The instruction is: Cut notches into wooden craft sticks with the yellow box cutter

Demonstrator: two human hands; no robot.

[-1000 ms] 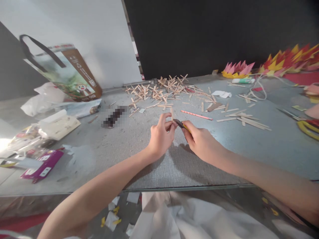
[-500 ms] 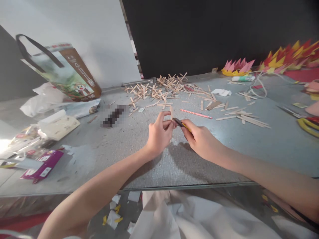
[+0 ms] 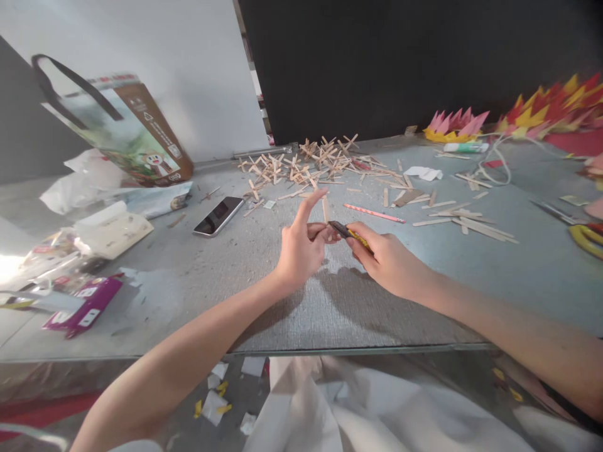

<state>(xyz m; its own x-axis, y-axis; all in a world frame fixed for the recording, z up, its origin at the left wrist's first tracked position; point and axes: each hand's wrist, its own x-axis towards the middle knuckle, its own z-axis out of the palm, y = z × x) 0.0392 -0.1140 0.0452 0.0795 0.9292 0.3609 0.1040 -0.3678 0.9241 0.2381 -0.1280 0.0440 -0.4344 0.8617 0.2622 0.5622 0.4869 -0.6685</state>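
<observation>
Between the thumb and fingers of my left hand [image 3: 301, 245] a flat wooden craft stick [image 3: 326, 208] stands upright, its lower end hidden by the fingers. The index finger is raised away from the stick. My right hand [image 3: 386, 260] is closed around a black and yellow utility knife [image 3: 360, 240]. The knife's dark tip [image 3: 335, 227] meets the stick's edge just above my left fingertips; whether it cuts in I cannot tell. Beyond my hands lies a heap of wooden sticks [image 3: 301, 164], many joined in crosses. A pink patterned pencil [image 3: 374, 213] lies to the right of the held stick.
On the left are a phone [image 3: 218, 216], a carrier bag [image 3: 141, 135] and a purple packet [image 3: 87, 307]. Loose sticks [image 3: 478, 225], scissors [image 3: 577, 229], a glue stick [image 3: 466, 147] and paper crowns [image 3: 456, 125] occupy the right. Part of another person's hand [image 3: 594, 207] shows at the right edge.
My left index finger has straightened and lifted away from the stick. The knife stays at the stick in my right hand. The view has shifted slightly.
</observation>
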